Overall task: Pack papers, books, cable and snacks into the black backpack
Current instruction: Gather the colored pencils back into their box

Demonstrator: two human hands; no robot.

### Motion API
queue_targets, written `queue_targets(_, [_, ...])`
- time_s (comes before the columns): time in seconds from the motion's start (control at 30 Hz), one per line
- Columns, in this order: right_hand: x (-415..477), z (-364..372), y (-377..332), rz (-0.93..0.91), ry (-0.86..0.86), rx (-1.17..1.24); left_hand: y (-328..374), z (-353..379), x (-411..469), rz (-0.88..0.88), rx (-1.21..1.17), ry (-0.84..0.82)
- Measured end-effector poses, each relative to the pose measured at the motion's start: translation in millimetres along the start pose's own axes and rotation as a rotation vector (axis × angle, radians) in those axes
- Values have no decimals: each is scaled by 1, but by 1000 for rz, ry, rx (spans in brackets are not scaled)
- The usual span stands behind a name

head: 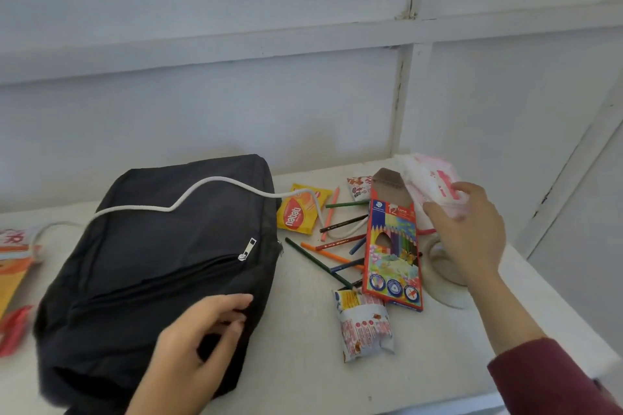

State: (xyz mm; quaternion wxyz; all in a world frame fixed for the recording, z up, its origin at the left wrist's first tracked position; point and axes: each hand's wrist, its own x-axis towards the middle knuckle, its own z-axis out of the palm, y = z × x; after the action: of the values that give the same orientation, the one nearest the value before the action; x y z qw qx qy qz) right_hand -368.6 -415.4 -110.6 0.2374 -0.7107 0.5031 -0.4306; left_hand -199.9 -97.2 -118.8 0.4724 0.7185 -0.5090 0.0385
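The left hand (202,344) lies on the near end of the black backpack (161,246) with its fingers bent. I cannot tell if it is pinching the cloth. The right hand (472,229) is well to the right of the backpack. Its fingers are curled round a white and pink packet (435,182), which is too blurry to read. That arm has a dark red sleeve (556,381).

The backpack lies flat, and the zip (247,248) on its front pocket is closed. A white cable (209,190) runs across the top of the backpack. To the right of the backpack the cable crosses a yellow snack packet (300,214) that says "nabati". Further right of the backpack are loose colour pencils (337,246) and a red pencil box (394,246) that says "12 Luna". A white snack packet (365,327) lies right of the backpack too, near its front end. To the left of the backpack are orange and red things (13,266), cut off by the edge.

The backpack sits on a white table (303,364). Behind the backpack is a pale grey wall (236,111) with painted wood strips.
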Motion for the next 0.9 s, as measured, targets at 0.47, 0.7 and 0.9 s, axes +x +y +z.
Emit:
queue_targets(0.47, [-183,18,-54,-136,-155,117,-68,-72,17,259,552,-409])
queue_targets(0.7, [-230,42,-61,-148,-16,-110,-86,-101,43,604,722,-88])
queue_targets(0.9, [-253,51,-70,-142,48,-268,-99,-105,52,495,783,-209])
